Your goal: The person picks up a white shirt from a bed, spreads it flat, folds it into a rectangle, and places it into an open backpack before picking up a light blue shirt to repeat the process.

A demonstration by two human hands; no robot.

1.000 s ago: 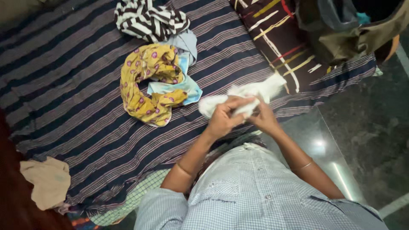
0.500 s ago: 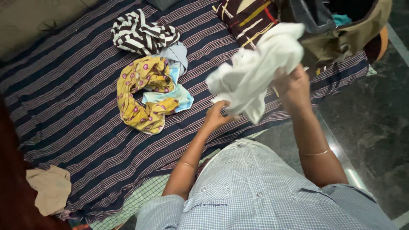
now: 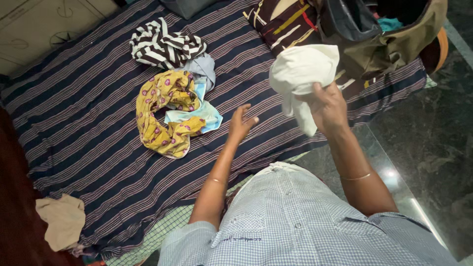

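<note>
My right hand [image 3: 329, 107] is raised over the bed's edge and grips a crumpled white cloth [image 3: 300, 74], which bunches above my fingers and hangs down to their left. My left hand [image 3: 241, 122] hovers open above the striped bedsheet [image 3: 88, 123], fingers spread, holding nothing, a short way left of the cloth. A yellow cloth with purple dots [image 3: 165, 106] lies on the sheet further left, on top of a light blue cloth [image 3: 207, 111].
A black-and-white striped garment [image 3: 165, 44] lies beyond the yellow one. A dark patterned pillow [image 3: 286, 22] and an open olive bag [image 3: 394, 34] sit at the far right. A beige cloth [image 3: 61, 219] lies at the near left. Dark stone floor [image 3: 433, 143] is on the right.
Both hands held the white cloth low a second ago. My right hand lifted it up and bunched it; my left hand let go and now hangs open.
</note>
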